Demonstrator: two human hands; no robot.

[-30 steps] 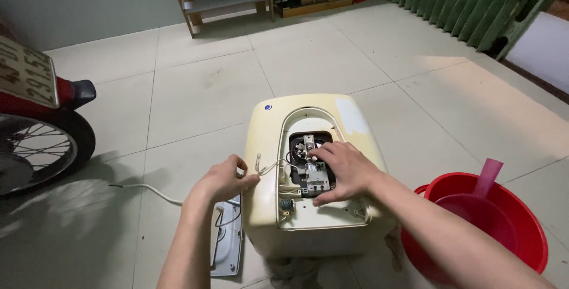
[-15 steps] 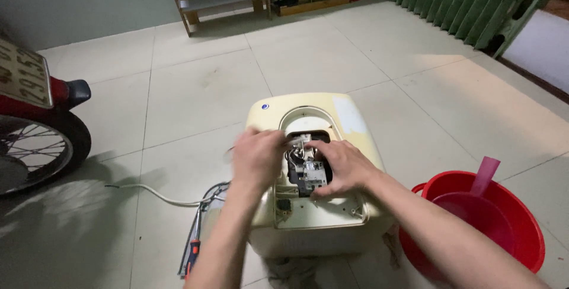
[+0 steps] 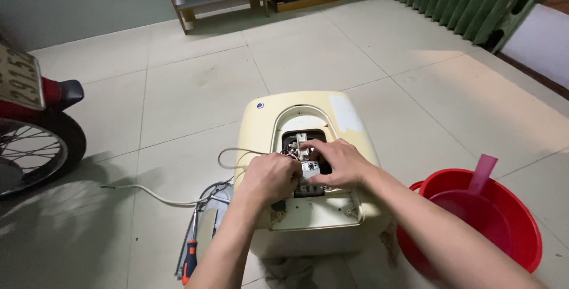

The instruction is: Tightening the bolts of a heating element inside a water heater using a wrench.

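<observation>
Two hands of mine are in the open hatch of the heater (image 3: 308,164), a cream, rounded box lying on the tiled floor (image 3: 195,87) in front of me. Its shell is yellowed, with a paler patch near the top right and a small blue dot at the top left. The hatch is an arched cut-out; inside sit dark parts, thin wires and a small white block (image 3: 310,169).

Left hand (image 3: 269,176) is curled at the left edge of the hatch, fingers bunched on the wires; how tight that grip is I cannot tell. Right hand (image 3: 341,161) lies over the right side of the hatch, fingers bent down onto the white block, pinching it as far as I can see.

A white cable (image 3: 160,197) runs from the heater out to the left across the floor. A screwdriver (image 3: 189,262) with a red and black handle lies just left of the heater, on a grey cover plate (image 3: 207,230).

Red basin (image 3: 510,218) stands right of the heater, close to my right forearm; in it leans a pink scoop (image 3: 481,173), handle up. Whether it holds water I cannot tell.
</observation>
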